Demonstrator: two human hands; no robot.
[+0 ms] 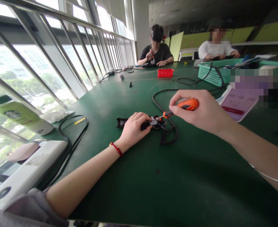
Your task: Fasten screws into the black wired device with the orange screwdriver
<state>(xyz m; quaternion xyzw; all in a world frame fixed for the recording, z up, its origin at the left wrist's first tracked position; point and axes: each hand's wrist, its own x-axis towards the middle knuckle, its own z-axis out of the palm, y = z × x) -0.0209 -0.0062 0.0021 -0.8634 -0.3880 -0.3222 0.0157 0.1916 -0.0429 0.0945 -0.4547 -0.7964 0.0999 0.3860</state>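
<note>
Two hands: both busy at the black housing (121, 122), which lies on the green table (139, 189), its insides exposed at the right end
Left hand (135, 129): draped over the housing, thumb and fingers closed around it near the exposed end; looks like the clamp for this step
Right hand (200, 108): above and right of the housing, thumb and fingers pinching the screwdriver (188, 104) by its orange-and-black handle
Blade (158, 118): shallow tilt, tip at the housing's exposed end, close to the left fingertips; cannot tell if it is seated in a screw or just touching
Angle: if it is a screw, the person would do better to raise the handle until blade and screw line up, then push before twisting; a slanted tip will likely cam out
Left fingertips: too near the tip for comfort; gripping further left on the housing, off the blade's line, would be safer in a slip
Wires (162, 126): thin, just right of the left thumb at the housing; worth steering the tip clear, a nick is easy here
Black cord (156, 99): loops just right of the housing; slack is good, a tug could swing the work
Force: light and steady, small parts probably don't take prying well
</note>
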